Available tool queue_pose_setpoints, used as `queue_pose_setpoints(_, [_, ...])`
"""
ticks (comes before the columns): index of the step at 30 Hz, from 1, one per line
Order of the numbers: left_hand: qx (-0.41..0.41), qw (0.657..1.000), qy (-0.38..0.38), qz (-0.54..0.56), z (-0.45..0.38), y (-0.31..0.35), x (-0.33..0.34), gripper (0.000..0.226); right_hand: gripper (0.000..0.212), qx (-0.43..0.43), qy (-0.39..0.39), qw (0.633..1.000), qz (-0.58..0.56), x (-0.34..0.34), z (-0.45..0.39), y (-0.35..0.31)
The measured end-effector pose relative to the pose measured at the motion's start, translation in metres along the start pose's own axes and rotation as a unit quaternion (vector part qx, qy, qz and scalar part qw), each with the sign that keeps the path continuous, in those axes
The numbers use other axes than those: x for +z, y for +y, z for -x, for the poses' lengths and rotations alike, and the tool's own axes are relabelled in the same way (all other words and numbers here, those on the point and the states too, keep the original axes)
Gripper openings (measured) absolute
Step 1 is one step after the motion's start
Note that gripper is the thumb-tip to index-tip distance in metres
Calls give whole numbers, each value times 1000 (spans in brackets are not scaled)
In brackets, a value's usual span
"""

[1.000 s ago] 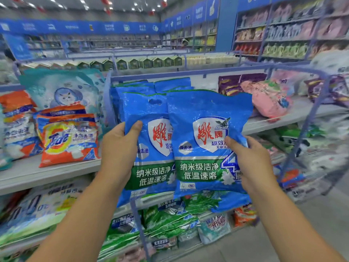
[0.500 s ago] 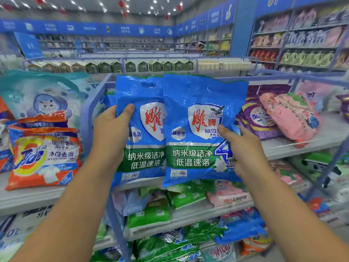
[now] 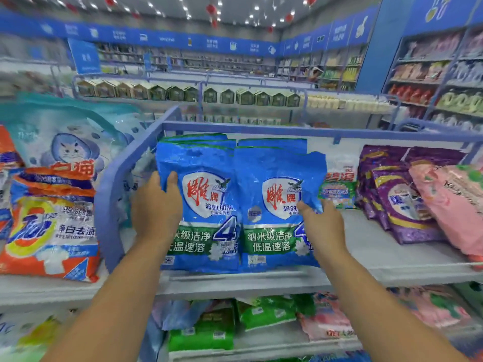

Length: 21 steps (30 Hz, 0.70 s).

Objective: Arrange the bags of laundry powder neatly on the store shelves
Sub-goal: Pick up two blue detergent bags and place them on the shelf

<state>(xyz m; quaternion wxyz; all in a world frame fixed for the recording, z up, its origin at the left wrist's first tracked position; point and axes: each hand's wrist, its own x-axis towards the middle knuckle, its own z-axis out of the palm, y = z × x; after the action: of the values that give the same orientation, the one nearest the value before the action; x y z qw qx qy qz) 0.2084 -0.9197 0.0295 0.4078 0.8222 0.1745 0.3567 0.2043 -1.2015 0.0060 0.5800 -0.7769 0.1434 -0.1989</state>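
Two blue laundry powder bags with red characters and green bands stand side by side on the white shelf (image 3: 379,259). My left hand (image 3: 156,207) grips the left edge of the left blue bag (image 3: 206,205), thumb on its front. My right hand (image 3: 320,223) holds the right edge of the right blue bag (image 3: 274,205), fingers curled round it. Behind them stand more blue bags (image 3: 271,143) of the same kind. Both front bags are upright, bottoms on the shelf near its front edge.
A blue shelf divider (image 3: 125,178) rises just left of my left hand. Left of it are orange bags (image 3: 49,231) and a teal cat bag (image 3: 70,142). Purple bags (image 3: 402,199) and a pink bag (image 3: 452,205) lie at right. Green and pink bags fill the lower shelf (image 3: 261,335).
Both hands carried the two blue bags up and forward and set them on the shelf in front of the same blue bags. The bags now stand apart, side by side, instead of overlapping.
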Motion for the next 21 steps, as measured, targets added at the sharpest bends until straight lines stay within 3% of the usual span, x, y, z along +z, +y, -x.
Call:
queue_pose_setpoints(4, [-18,996,-21,-81,8,-25,21,35,34,45,-4,996,74,14,-15,34])
queue_pose_setpoints(6, [7,999,5,-48,15,-24,15,68,50,9,-6,991,130,13,-19,29])
queue_pose_setpoints(7, [48,998,29,-38,23,-18,9,77,61,-30,10,986,161,10,-18,27])
queue_pose_setpoints(9, [178,982,44,-33,47,-3,-4,68,65,-143,34,976,161,0,-5,18])
queue_pose_setpoints(11, [300,950,-26,-78,67,1,0,59,53,-255,-25,954,156,-5,8,11])
queue_pose_setpoints(12, [322,937,-69,-122,72,-3,8,60,50,-287,-82,937,181,-2,10,11])
queue_pose_setpoints(14, [291,920,-133,-226,70,-18,29,71,60,-316,-182,889,277,12,6,18])
queue_pose_setpoints(16, [251,919,-147,-266,64,-24,40,78,76,-318,-209,857,346,27,-4,26])
queue_pose_setpoints(21, [262,921,-112,-266,64,-28,47,76,78,-299,-170,869,356,38,-12,35])
